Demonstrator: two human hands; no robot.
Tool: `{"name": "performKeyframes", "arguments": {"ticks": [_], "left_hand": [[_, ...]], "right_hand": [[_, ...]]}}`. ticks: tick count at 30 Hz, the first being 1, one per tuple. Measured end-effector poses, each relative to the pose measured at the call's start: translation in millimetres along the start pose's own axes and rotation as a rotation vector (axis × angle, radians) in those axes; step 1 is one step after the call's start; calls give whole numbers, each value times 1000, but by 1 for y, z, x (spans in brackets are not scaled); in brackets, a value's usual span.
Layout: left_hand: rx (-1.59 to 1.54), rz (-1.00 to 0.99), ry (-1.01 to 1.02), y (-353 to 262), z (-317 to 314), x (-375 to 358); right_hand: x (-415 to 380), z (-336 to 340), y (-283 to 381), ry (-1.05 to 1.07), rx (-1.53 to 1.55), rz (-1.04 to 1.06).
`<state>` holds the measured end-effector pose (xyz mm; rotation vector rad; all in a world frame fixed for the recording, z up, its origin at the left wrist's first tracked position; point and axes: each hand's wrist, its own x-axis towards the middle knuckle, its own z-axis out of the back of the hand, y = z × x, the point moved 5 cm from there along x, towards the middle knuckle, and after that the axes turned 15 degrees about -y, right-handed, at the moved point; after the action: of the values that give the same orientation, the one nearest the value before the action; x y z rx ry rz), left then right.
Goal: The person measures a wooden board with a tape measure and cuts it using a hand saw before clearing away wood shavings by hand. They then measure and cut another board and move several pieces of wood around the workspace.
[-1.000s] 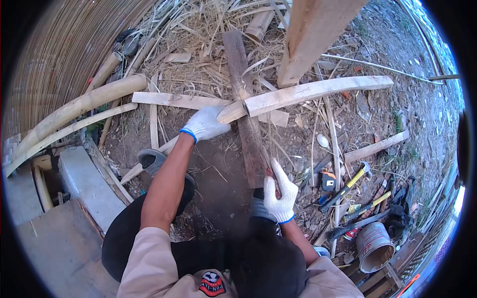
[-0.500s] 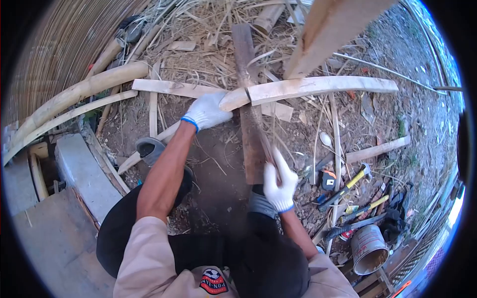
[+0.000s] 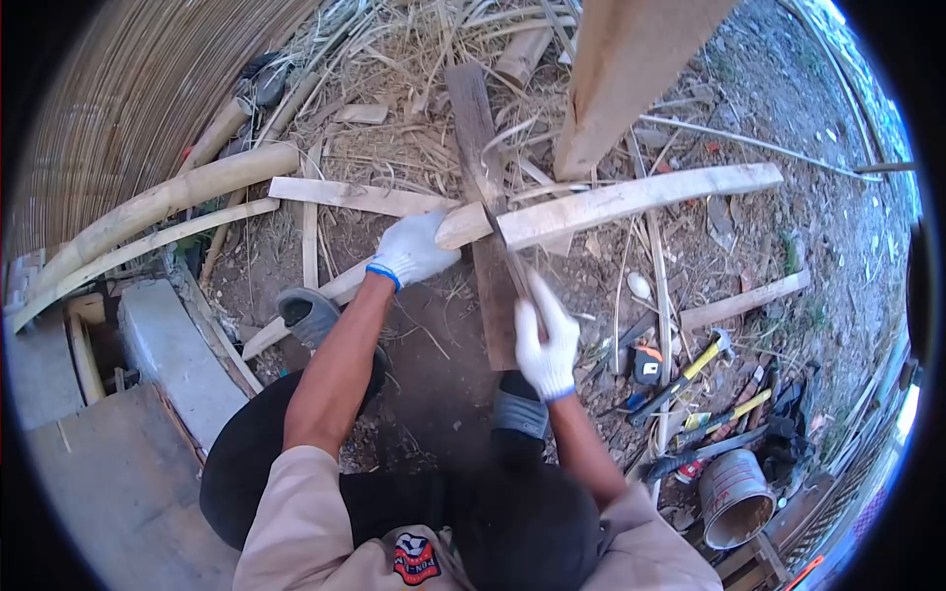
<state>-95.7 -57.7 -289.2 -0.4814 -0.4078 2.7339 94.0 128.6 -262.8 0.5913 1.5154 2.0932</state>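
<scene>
My left hand (image 3: 414,246), in a white knit glove with a blue cuff, presses down on the left end of a pale wooden plank (image 3: 641,202). My right hand (image 3: 548,345), gloved the same way, is closed around the near end of a handsaw (image 3: 509,258), which appears almost edge-on; its handle is hidden in the fist. The blade crosses the plank just right of my left hand, at a dark cut line. Beneath the plank lies a weathered dark board (image 3: 493,305), running away from me. Another pale strip (image 3: 355,195) extends to the left behind my left hand.
A wooden post (image 3: 616,89) rises close beyond the plank. To the right lie a tape measure (image 3: 646,365), a hammer (image 3: 695,364) and a bucket (image 3: 737,500). A bamboo pole (image 3: 168,202) and a concrete slab (image 3: 177,340) are on the left. Shavings (image 3: 394,128) cover the ground ahead.
My right hand has pushed the saw forward, away from me, across the plank. The left hand keeps its place on the plank; the whole view has shifted slightly.
</scene>
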Motion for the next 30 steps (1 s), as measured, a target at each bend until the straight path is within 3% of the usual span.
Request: {"name": "performKeyframes", "arguments": {"ticks": [3, 6, 9, 11, 16, 17, 18, 19, 21, 22, 25, 26, 29, 30], "left_hand": [[-35, -29, -72, 1, 6, 13], [-44, 6, -52, -4, 7, 3], [-22, -72, -36, -1, 1, 2], [-25, -48, 11, -5, 7, -3], [-62, -94, -17, 11, 15, 6], [-56, -116, 1, 7, 27, 8], [-72, -137, -70, 4, 44, 8], [-108, -123, -124, -2, 64, 9], [-186, -92, -243, -10, 101, 9], [-263, -77, -246, 0, 109, 15], [-345, 107, 8, -1, 154, 26], [-386, 94, 10, 8, 163, 33], [-447, 28, 121, 7, 203, 45], [-509, 0, 97, -11, 223, 40]], "right_hand": [[-55, 44, -30, -49, 7, 128], [-28, 32, -15, 9, 18, -68], [15, -9, -11, -15, 63, 128], [16, -4, -13, 23, 106, 14], [-18, 64, -11, 9, 199, -119], [-21, 85, -2, -2, 152, -61], [-27, 103, -3, -24, 160, -36], [-33, 120, -7, -32, 240, -140], [-28, 151, -1, -83, 163, -66], [-37, 170, -24, -111, 306, -232], [-40, 209, -47, -169, 555, -542], [-52, 234, -82, -238, 559, -544], [-56, 250, -84, -542, 655, -711], [-58, 259, -100, -449, 772, -671]]}}
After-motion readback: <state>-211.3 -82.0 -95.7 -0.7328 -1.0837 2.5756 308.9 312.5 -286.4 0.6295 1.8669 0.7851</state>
